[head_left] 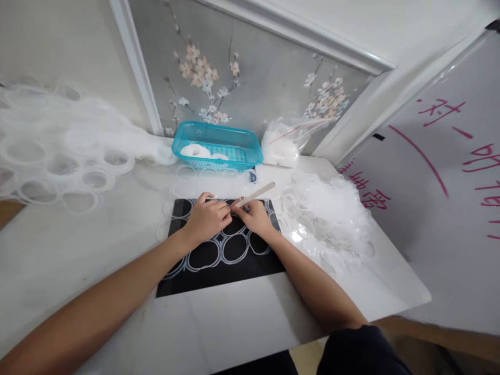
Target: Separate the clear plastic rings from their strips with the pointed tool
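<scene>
A white tabletop [242, 323] carries everything here. To the left a broad sheet of clear plastic rings [58, 151] spills across it, and to the right lies a loose heap of clear ring scraps [328, 213]. At the middle sits a black mat [234, 271] with a smaller ring sheet [219, 252] spread flat on it. Behind the mat stands a blue basket [219, 146] holding a few white rings [197, 151], and just beside it to the right is a clear bag [285, 143] of white pieces.

Both hands meet over the far edge of the mat. The left hand [205, 219] presses down on the ring sheet, fingers curled; its grip is mostly closed, with fingertips on the plastic. The right hand [253, 216] has its grip closed around a thin pale stick [255, 194], which slants up and away to the right, its lower end at the sheet between the two hands.
</scene>
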Motion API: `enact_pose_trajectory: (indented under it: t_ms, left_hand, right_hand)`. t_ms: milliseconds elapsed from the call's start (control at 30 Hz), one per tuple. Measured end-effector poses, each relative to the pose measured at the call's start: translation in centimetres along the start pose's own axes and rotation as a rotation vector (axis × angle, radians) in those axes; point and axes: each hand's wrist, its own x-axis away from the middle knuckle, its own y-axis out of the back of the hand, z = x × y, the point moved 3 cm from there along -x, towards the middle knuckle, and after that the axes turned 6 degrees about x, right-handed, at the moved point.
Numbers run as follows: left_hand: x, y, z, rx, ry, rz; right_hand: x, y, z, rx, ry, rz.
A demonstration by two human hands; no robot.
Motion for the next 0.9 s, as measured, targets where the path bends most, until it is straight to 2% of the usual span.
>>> enact_pose_trajectory:
  t_ms: [200, 433, 467, 500, 600, 667, 700, 767, 900]
  left_hand:
    - [0.0, 0.5, 0.3, 0.029, 0.117, -0.037]
    - [0.0, 0.6, 0.8, 0.089, 0.159, -0.026]
    - [0.0, 0.6, 0.9, 0.096, 0.164, -0.029]
    - [0.1, 0.6, 1.0, 0.105, 0.176, -0.034]
    - [0.1, 0.7, 1.6, 0.135, 0.249, -0.054]
    - [0.1, 0.7, 2.1, 0.148, 0.301, -0.072]
    - [0.0, 0.7, 2.3, 0.157, 0.318, -0.080]
    - [0.0, 0.7, 2.5, 0.185, 0.333, -0.086]
    - [0.0, 0.7, 2.4, 0.245, 0.321, -0.083]
  right_hand:
    - [0.0, 0.3, -1.0, 0.023, -0.081, -0.054]
    - [-0.3, 0.8, -1.9, -0.174, -0.159, -0.089]
    - [-0.7, 1.5, -2.1, -0.195, -0.174, -0.135]
    - [-1.1, 2.6, -2.5, -0.220, -0.207, -0.233]
    - [-1.4, 7.1, -4.2, -0.307, -0.351, -0.698]
    - [-1.2, 9.3, -5.0, -0.337, -0.395, -0.853]
    - [-1.0, 9.7, -5.1, -0.347, -0.403, -0.851]
    - [-0.7, 9.4, -5.0, -0.363, -0.405, -0.743]
    - [-0.8, 6.1, -3.4, -0.362, -0.324, -0.474]
